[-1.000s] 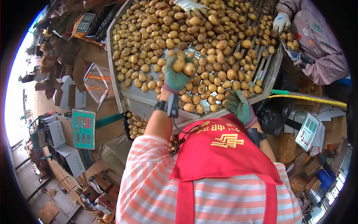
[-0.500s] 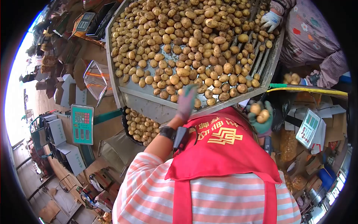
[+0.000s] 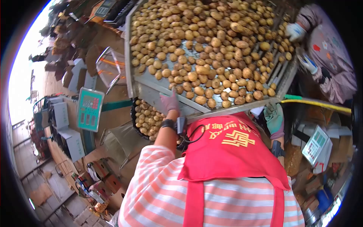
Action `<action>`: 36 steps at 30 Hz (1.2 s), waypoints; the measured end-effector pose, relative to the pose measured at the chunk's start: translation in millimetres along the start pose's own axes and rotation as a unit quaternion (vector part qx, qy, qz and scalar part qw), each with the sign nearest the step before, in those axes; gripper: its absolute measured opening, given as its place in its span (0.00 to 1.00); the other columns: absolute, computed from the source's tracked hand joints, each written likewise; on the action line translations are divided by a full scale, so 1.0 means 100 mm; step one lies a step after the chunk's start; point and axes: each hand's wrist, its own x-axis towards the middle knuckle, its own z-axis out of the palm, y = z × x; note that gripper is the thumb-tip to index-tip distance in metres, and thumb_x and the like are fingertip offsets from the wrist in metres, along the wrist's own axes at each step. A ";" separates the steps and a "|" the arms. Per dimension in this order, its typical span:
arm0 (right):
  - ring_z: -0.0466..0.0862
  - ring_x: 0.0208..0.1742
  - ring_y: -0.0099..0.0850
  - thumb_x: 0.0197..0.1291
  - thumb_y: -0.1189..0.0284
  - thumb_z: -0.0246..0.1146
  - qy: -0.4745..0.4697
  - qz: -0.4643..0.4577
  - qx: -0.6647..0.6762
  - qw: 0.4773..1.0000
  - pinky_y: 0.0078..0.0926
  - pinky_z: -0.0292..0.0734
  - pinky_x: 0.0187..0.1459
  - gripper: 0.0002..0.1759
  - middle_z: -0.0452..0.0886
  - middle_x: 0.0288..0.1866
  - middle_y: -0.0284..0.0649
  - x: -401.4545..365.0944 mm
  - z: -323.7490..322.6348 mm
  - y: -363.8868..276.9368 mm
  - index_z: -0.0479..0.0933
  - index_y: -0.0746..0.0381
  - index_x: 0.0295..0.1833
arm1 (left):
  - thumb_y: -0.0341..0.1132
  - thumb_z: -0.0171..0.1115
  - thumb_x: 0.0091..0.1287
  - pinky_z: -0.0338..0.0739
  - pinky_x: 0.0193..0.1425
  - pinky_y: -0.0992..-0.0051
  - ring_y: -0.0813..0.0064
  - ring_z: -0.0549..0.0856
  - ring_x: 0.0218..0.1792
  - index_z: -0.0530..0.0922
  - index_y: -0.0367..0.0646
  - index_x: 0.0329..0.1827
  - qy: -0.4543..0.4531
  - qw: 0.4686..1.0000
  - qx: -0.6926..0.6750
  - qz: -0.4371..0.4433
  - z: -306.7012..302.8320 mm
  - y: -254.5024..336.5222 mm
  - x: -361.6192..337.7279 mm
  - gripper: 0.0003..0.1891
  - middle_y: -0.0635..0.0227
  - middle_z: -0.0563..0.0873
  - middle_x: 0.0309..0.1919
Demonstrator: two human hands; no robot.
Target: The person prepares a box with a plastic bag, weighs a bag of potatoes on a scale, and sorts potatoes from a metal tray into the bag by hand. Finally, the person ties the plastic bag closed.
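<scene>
Potatoes (image 3: 204,70) cover most of a metal sorting tray (image 3: 227,110) with slatted bars on its right side. My left hand (image 3: 170,103), in a pinkish glove, is over the tray's lower left lip beside the nearest potatoes, fingers apart and nothing visible in it. Just outside the tray's lower right corner is my right hand (image 3: 273,116), in a green and pink glove, its fingers spread and no potato visible in it. Below the lip on the left, a dark-rimmed container holds more potatoes (image 3: 147,117).
A co-worker's gloved hand (image 3: 295,32) touches potatoes at the tray's upper right; their other hand (image 3: 308,63) is beside the edge. Green scales stand left (image 3: 90,109) and right (image 3: 317,143). A yellow hose (image 3: 321,104) runs right from the tray's corner.
My left hand has moved left from the potatoes to the lip. Two potatoes have left my right hand, now raised and opened. The co-worker's lower hand no longer holds potatoes. The view has shifted.
</scene>
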 end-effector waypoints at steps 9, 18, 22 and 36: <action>0.80 0.37 0.22 0.66 0.63 0.58 -0.096 0.037 -0.241 0.965 0.16 0.76 0.36 0.18 0.78 0.40 0.36 0.00 0.80 0.35 0.73 0.65 0.55 | 0.45 0.66 0.58 0.68 0.63 0.61 0.49 0.74 0.60 0.63 0.33 0.64 0.062 0.994 -0.091 -0.013 -0.32 0.30 -0.21 0.36 0.46 0.74 0.59; 0.80 0.36 0.24 0.67 0.62 0.58 -0.075 0.061 -0.236 0.967 0.19 0.76 0.35 0.20 0.78 0.39 0.38 -0.03 0.86 0.30 0.72 0.65 0.57 | 0.40 0.63 0.61 0.70 0.62 0.62 0.49 0.75 0.58 0.62 0.36 0.67 0.092 0.982 -0.099 0.135 -0.99 0.71 0.95 0.33 0.46 0.75 0.58; 0.80 0.35 0.24 0.67 0.62 0.57 -0.108 0.073 -0.179 0.975 0.19 0.76 0.35 0.20 0.79 0.39 0.38 0.05 0.73 0.35 0.73 0.65 0.56 | 0.46 0.63 0.59 0.73 0.58 0.62 0.52 0.78 0.54 0.67 0.36 0.62 0.096 0.983 0.090 0.129 -1.05 0.86 1.49 0.32 0.49 0.78 0.54; 0.83 0.32 0.24 0.65 0.60 0.57 -0.001 0.007 -0.357 0.934 0.19 0.78 0.33 0.19 0.82 0.38 0.36 -0.01 0.90 0.38 0.77 0.63 0.52 | 0.58 0.63 0.55 0.66 0.64 0.62 0.57 0.69 0.64 0.68 0.45 0.65 0.167 0.888 0.363 0.227 -0.80 0.99 2.06 0.38 0.52 0.73 0.59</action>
